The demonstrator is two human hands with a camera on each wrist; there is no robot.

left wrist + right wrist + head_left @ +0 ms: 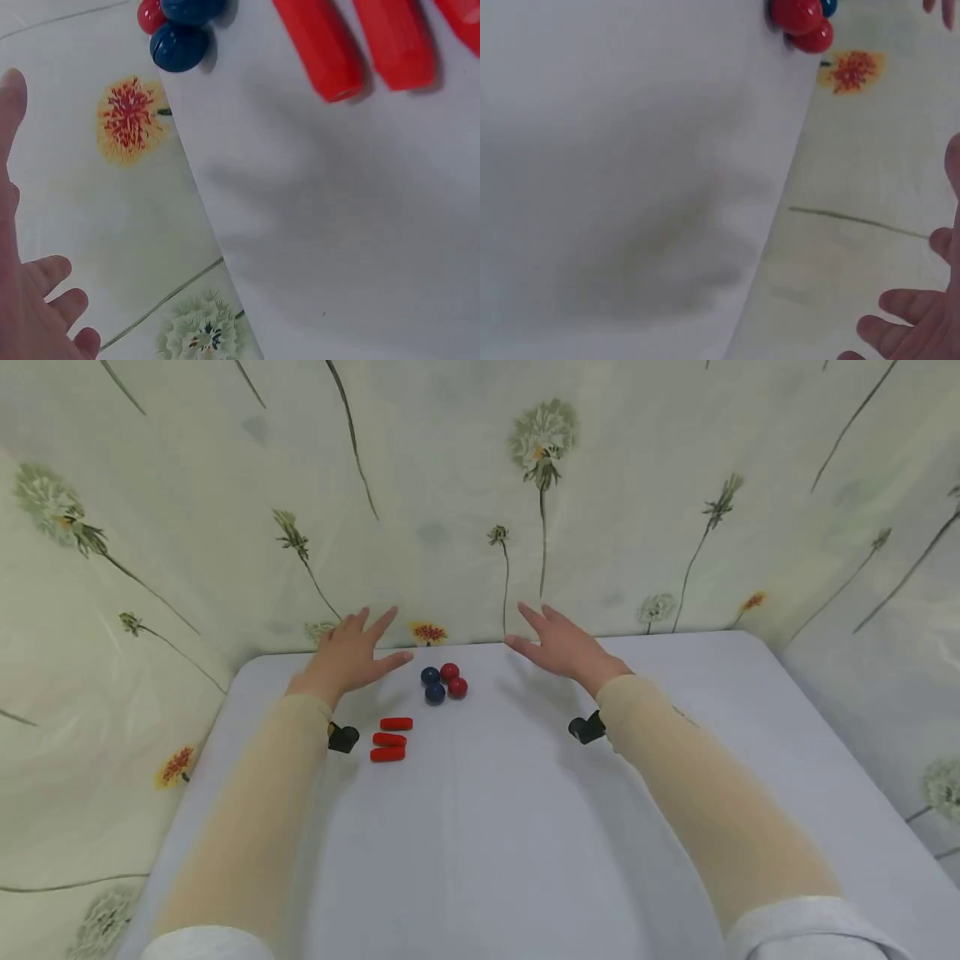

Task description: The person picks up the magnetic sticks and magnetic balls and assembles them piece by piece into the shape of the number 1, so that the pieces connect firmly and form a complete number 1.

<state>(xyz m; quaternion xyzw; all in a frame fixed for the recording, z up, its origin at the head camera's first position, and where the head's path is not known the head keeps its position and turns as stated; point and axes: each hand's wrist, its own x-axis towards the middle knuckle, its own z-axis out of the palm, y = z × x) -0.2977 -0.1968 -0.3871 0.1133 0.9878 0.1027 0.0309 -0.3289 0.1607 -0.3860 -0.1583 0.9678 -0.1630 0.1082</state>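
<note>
Spread and holding nothing, my left hand (348,656) hovers over the back left of the white table. My right hand (562,647) is likewise raised over the back, fingers extended, apart from everything. Between the hands, nearer the left, sits a cluster of two dark blue balls (434,693) and two red balls (457,687). Three short red sticks (387,754) lie in front of the cluster, roughly parallel. The left wrist view shows the faceted ends of the red sticks (401,52) and the blue balls (180,46). In the right wrist view, red balls (799,15) appear at the top.
The white table (487,843) has a rounded edge at the back. Behind it and at both sides hangs a pale cloth (442,485) printed with dandelions and orange flowers. Small black wrist cameras (587,727) sit on the inner side of each beige sleeve.
</note>
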